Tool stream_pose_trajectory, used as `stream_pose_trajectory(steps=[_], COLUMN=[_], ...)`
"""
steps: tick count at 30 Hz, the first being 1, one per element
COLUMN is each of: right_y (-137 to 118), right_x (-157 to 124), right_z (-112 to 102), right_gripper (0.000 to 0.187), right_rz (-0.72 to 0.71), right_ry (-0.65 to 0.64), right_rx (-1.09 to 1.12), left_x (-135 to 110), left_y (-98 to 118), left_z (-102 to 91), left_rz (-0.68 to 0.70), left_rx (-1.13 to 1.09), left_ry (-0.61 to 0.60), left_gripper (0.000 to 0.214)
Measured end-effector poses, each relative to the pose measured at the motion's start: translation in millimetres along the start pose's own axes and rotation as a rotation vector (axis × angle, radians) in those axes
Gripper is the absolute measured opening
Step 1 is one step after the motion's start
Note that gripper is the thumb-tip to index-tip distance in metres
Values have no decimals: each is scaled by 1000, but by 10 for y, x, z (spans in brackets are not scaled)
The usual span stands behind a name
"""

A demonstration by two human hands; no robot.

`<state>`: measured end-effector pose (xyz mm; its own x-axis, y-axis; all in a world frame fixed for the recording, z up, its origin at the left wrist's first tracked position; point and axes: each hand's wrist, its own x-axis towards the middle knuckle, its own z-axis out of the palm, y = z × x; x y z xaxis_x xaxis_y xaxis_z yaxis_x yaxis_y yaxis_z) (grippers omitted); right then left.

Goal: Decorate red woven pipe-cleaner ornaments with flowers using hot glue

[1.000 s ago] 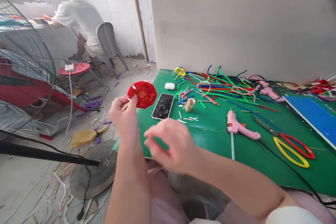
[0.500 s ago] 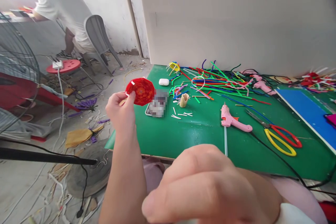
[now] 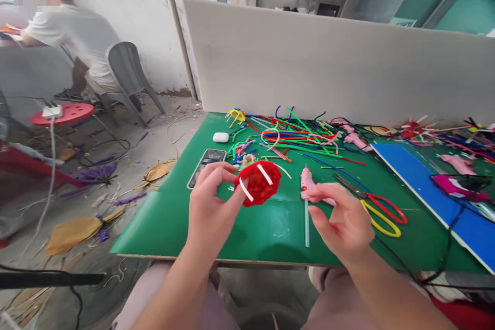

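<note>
My left hand (image 3: 211, 206) pinches a red woven disc (image 3: 258, 183) with white strips across its back, holding it above the green table (image 3: 170, 221). My right hand (image 3: 342, 219) hovers to the right of the disc with fingers spread and nothing in them. Just beyond its fingertips lies a pink glue gun (image 3: 309, 185) with a clear glue stick. Yellow and red scissors (image 3: 381, 211) lie right of that hand.
A phone (image 3: 207, 161) and a white earbud case (image 3: 220, 137) lie at the table's left. Coloured pipe cleaners (image 3: 297, 134) are heaped at the back before a white board (image 3: 328, 62). A blue sheet (image 3: 436, 185) lies right. A person (image 3: 73, 41) sits far left.
My left hand has brought the red disc rightward over the table, turned to show its white strips. My right hand has dropped from close to the camera to beside the disc, open.
</note>
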<state>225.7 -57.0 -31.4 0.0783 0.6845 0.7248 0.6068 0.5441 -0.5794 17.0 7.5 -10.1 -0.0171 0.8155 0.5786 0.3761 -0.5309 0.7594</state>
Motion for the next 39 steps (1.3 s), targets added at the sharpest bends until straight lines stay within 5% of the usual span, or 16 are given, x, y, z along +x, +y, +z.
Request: stream_pose_trajectory(steps=[3, 7, 14, 20, 39], right_y=[140, 169, 104, 42, 83], right_x=[-5, 19, 35, 20, -37], right_z=[-220, -361, -377, -375, -351], right_gripper=[48, 41, 32, 23, 20], right_rz=[-167, -297, -501, -479, -475], right_ry=[64, 82, 111, 97, 139], right_rx=[-55, -213, -347, -370, -365], left_x=[-183, -355, -505, -493, -526], left_y=[172, 235, 210, 199, 243], left_z=[191, 384, 463, 399, 338], left_rz=[184, 406, 510, 614, 551], left_rx=[29, 33, 132, 179, 201], left_ry=[32, 70, 41, 32, -117], left_gripper=[13, 21, 22, 26, 22])
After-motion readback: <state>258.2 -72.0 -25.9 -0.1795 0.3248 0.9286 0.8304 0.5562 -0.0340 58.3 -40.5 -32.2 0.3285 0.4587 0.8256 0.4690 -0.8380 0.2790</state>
